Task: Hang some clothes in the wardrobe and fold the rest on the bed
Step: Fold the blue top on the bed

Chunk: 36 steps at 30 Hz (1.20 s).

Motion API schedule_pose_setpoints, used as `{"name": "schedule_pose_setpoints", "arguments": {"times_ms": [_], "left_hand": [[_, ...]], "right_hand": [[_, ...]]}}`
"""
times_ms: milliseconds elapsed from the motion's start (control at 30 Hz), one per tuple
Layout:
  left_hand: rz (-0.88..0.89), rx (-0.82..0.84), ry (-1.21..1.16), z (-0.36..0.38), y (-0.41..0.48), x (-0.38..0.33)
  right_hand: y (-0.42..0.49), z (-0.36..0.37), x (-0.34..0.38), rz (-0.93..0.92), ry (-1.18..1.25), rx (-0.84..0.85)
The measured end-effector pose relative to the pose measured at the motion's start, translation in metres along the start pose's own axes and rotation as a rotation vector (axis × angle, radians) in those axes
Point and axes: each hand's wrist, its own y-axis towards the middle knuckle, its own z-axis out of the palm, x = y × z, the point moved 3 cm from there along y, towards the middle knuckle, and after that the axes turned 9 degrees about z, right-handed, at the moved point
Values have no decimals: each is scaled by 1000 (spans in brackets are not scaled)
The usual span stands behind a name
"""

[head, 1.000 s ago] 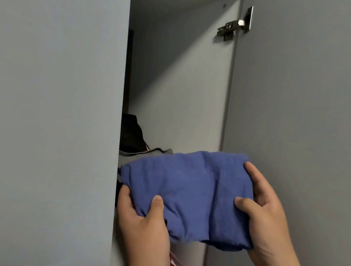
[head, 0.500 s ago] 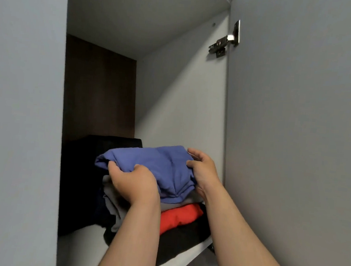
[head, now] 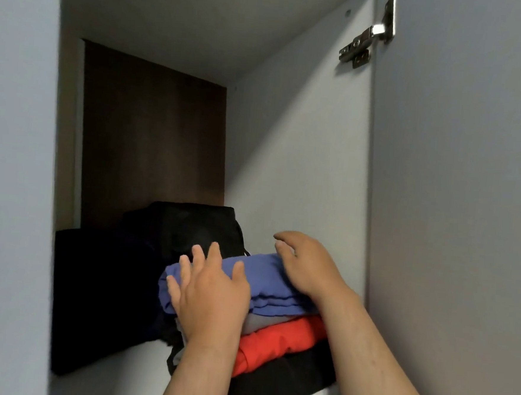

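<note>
— How are the hands set?

— Both are spread open and hold nothing. The left hand (head: 212,295) lies with straight, splayed fingers against the near left end of the folded blue garment (head: 265,285), palm pressing on it. The right hand (head: 307,265) is at the garment's right end, fingers loosely extended; its heel seems to touch the cloth, while the fingertips are lifted clear (contact under the palm is hard to judge).

— And where is the garment itself?

— On top of a stack on the wardrobe shelf (head: 136,370): under it a grey layer (head: 259,322), then a folded red piece (head: 276,343), then a black one (head: 283,384) at the bottom. It sits between the two hands, beside the wardrobe's right wall (head: 302,157). Dark clothing (head: 107,291) is piled to the left and behind. The open door (head: 455,211) with its hinge (head: 367,35) stands to the right.

— What changed from half a second ago?

— Then both hands gripped the blue garment, fingers curled round its edges. Now they have let go and flattened, and the garment lies squarer on the stack.
</note>
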Motion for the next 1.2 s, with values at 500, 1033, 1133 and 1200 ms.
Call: {"name": "schedule_pose_setpoints", "arguments": {"times_ms": [500,1033,1133,1200], "left_hand": [[-186,529,178,18,-16,11],[488,363,95,-27,-88,-35],[566,383,60,-27,-104,-31],[605,392,21,-28,-117,-27]], "right_hand": [[-33,37,-33,205,98,330],[-160,-58,-11,173,-209,-86],[-197,-70,-2,218,-296,-87],[-224,-76,3,258,-338,-94]]}}
